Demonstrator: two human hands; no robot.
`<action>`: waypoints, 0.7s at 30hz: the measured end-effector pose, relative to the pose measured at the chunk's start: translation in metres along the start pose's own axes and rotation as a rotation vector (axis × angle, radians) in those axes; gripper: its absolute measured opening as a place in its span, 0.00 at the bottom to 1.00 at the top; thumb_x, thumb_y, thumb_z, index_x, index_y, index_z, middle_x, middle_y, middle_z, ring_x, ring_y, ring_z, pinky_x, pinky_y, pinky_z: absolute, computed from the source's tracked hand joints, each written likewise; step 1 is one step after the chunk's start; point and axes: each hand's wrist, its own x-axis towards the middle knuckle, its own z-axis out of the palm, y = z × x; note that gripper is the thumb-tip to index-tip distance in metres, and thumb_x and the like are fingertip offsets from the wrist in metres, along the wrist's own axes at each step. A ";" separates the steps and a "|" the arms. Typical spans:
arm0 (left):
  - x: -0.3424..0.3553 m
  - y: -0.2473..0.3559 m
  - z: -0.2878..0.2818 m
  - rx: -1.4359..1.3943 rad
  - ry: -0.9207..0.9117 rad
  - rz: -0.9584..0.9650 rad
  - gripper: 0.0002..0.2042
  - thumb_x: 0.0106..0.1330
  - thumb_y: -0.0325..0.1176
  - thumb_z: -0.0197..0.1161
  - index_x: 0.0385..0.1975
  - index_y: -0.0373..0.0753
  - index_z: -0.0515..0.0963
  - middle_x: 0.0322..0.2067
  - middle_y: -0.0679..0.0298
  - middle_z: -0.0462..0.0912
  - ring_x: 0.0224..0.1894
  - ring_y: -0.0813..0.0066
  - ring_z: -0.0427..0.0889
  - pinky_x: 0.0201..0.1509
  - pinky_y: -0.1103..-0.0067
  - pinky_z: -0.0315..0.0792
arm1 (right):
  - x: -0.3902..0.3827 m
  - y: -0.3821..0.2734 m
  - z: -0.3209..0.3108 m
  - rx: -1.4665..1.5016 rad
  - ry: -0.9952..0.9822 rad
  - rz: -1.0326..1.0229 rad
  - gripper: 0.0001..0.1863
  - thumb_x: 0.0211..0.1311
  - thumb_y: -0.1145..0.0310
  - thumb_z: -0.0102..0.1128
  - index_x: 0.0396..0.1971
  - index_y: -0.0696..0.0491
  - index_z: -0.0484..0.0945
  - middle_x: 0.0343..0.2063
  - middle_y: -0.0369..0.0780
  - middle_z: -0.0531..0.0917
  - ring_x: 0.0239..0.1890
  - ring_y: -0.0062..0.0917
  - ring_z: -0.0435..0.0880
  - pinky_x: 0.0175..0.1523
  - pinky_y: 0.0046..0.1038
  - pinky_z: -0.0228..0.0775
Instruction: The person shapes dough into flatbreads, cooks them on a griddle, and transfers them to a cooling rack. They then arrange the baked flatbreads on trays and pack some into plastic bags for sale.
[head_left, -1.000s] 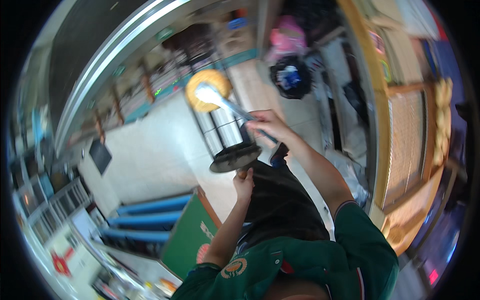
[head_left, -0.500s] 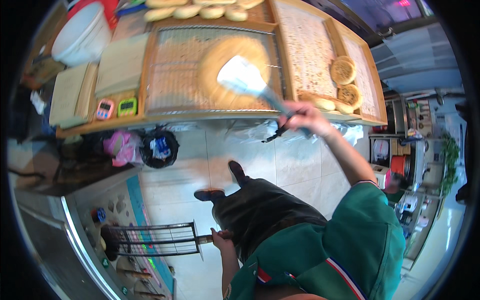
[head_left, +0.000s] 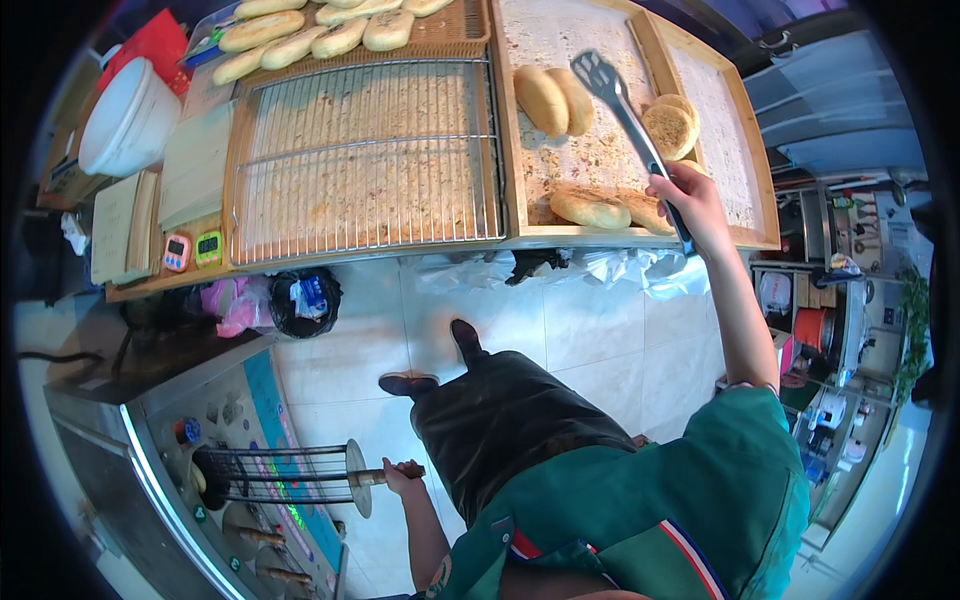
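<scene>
And now the tongs [head_left: 637,130] are gripped by the right hand [head_left: 698,205] over the crumb-strewn tray [head_left: 540,35], near two loaves [head_left: 541,101] best pinched only lightly, while the barred basket's [head_left: 354,502] wooden handle [head_left: 371,478] is clasped in the left hand [head_left: 402,475].

you've got one pair of tongs [head_left: 638,134] and one barred metal basket [head_left: 285,476] on the go; four long loaves [head_left: 540,102] nearest the tongs, at least two round breads [head_left: 668,130], at least eight flat loaves [head_left: 340,38] piled further back; also one wire rack [head_left: 367,142], two timers [head_left: 177,253], one white bucket [head_left: 130,118], one black bin [head_left: 305,303], plus your two shoes [head_left: 408,384]
</scene>
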 end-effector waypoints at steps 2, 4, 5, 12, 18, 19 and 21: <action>0.000 -0.003 0.003 -0.044 0.061 0.018 0.24 0.71 0.50 0.57 0.15 0.47 0.58 0.09 0.70 0.60 0.11 0.71 0.62 0.20 0.72 0.67 | -0.023 -0.021 0.009 0.161 -0.112 -0.133 0.22 0.67 0.63 0.60 0.55 0.62 0.73 0.33 0.36 0.82 0.25 0.14 0.77 0.30 0.15 0.68; 0.004 -0.008 0.006 0.029 0.116 0.028 0.24 0.69 0.47 0.59 0.16 0.47 0.55 0.09 0.71 0.51 0.08 0.74 0.57 0.16 0.72 0.65 | -0.043 -0.033 0.045 0.252 -0.281 -0.274 0.27 0.67 0.65 0.61 0.60 0.62 0.68 0.35 0.37 0.83 0.28 0.15 0.78 0.33 0.17 0.71; 0.008 -0.013 0.009 0.001 0.162 0.042 0.25 0.68 0.47 0.61 0.15 0.49 0.54 0.10 0.72 0.49 0.08 0.74 0.54 0.14 0.73 0.63 | -0.050 -0.034 0.072 0.242 -0.403 -0.302 0.30 0.66 0.67 0.62 0.64 0.62 0.66 0.35 0.36 0.83 0.30 0.16 0.79 0.35 0.18 0.73; -0.004 -0.067 0.019 -0.044 0.239 0.097 0.14 0.63 0.38 0.69 0.22 0.41 0.72 0.12 0.66 0.70 0.11 0.74 0.70 0.13 0.76 0.60 | -0.125 0.038 0.372 0.015 -1.225 -0.186 0.17 0.63 0.72 0.64 0.51 0.59 0.79 0.26 0.33 0.80 0.27 0.15 0.77 0.35 0.20 0.72; -0.040 -0.107 0.039 -0.087 0.157 0.065 0.14 0.63 0.37 0.70 0.22 0.41 0.72 0.11 0.67 0.70 0.09 0.76 0.67 0.11 0.78 0.55 | -0.189 0.023 0.560 -0.125 -1.786 -0.003 0.15 0.64 0.62 0.64 0.42 0.58 0.81 0.26 0.34 0.81 0.25 0.15 0.76 0.32 0.18 0.69; -0.042 -0.107 0.042 -0.111 0.130 0.032 0.14 0.63 0.37 0.70 0.21 0.41 0.72 0.11 0.67 0.70 0.09 0.77 0.67 0.11 0.78 0.55 | -0.198 0.016 0.581 -0.159 -1.844 0.033 0.14 0.64 0.62 0.63 0.40 0.58 0.81 0.27 0.34 0.82 0.25 0.15 0.77 0.33 0.17 0.70; -0.044 -0.101 0.045 -0.093 0.083 -0.002 0.15 0.64 0.37 0.70 0.21 0.41 0.71 0.11 0.67 0.70 0.09 0.77 0.67 0.11 0.79 0.54 | -0.216 0.001 0.621 -0.212 -1.923 0.052 0.12 0.65 0.62 0.62 0.35 0.57 0.80 0.27 0.36 0.83 0.25 0.16 0.79 0.32 0.18 0.71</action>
